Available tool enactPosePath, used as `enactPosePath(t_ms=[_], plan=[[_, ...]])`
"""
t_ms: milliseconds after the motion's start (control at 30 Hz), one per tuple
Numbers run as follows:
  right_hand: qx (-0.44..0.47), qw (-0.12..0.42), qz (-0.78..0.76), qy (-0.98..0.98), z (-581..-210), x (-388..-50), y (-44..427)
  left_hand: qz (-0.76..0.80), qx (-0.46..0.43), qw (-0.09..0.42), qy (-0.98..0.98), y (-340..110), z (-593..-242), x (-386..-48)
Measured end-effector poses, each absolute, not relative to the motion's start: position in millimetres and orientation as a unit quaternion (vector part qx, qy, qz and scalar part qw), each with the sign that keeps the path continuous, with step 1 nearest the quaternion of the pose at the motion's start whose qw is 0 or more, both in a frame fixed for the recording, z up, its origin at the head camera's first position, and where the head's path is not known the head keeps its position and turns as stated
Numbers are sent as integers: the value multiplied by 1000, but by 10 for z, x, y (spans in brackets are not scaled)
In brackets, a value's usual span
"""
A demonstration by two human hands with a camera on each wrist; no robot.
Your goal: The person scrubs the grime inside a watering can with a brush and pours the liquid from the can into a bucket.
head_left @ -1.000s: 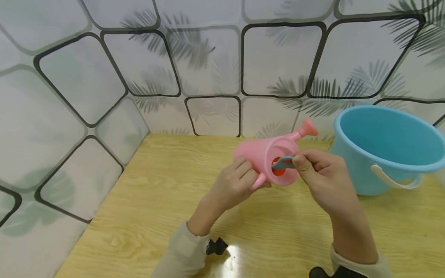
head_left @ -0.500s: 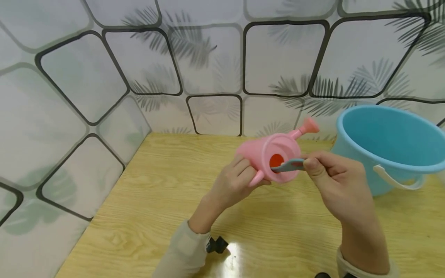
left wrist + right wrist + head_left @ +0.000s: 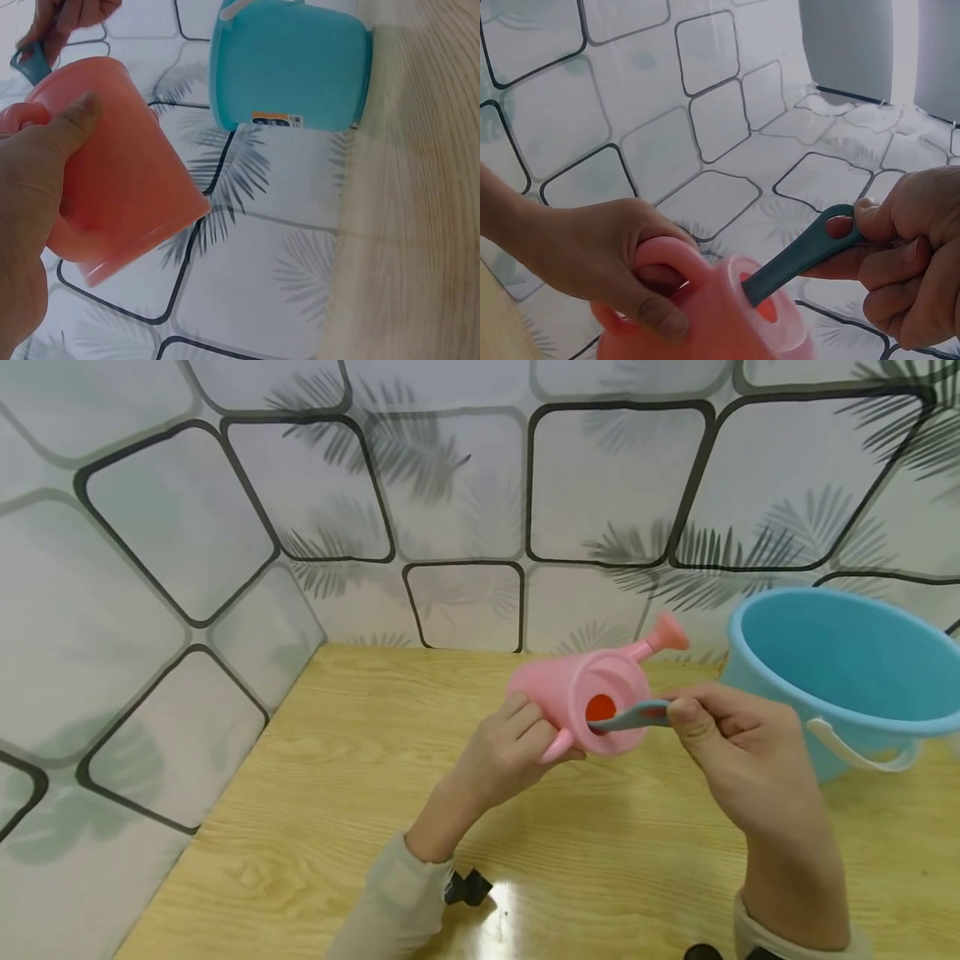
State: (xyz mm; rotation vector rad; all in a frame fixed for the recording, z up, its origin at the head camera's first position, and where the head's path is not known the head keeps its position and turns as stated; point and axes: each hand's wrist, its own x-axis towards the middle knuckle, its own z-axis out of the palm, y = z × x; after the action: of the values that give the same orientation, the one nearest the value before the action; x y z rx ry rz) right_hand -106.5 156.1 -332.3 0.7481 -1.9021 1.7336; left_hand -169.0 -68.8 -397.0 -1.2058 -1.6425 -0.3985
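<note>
A tilted pink watering can (image 3: pixel 546 683) is gripped by its handle in the left hand (image 3: pixel 506 745) above a table (image 3: pixel 360 760), near a blue bucket (image 3: pixel 772 693), while a blue-grey tool (image 3: pixel 633 717), its tip inside the mouth, is pinched in the right hand (image 3: pixel 750 756).

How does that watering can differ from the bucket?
The watering can is held tilted in the left hand, while the bucket stands upright on the table. The can is pink with a spout; the bucket is larger, blue and spoutless. Each has a handle.
</note>
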Motion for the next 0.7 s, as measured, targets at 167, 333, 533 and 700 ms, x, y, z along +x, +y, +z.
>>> enactPosePath(t_ms=[167, 333, 533, 700], plan=[[273, 211, 552, -759, -3327, -1116, 1474, -159, -509, 501, -682, -675, -3972, -1680], [266, 222, 507, -789, -3324, -1086, 1455, -159, -508, 497, -686, -676, -3968, -1681], [247, 285, 450, -809, -3317, -1075, 1399, -155, -493, 506, -690, -703, -3955, -1706], [275, 325, 429, -797, -3355, -1075, 1324, -160, -487, 502, -697, -732, -3972, -1707]])
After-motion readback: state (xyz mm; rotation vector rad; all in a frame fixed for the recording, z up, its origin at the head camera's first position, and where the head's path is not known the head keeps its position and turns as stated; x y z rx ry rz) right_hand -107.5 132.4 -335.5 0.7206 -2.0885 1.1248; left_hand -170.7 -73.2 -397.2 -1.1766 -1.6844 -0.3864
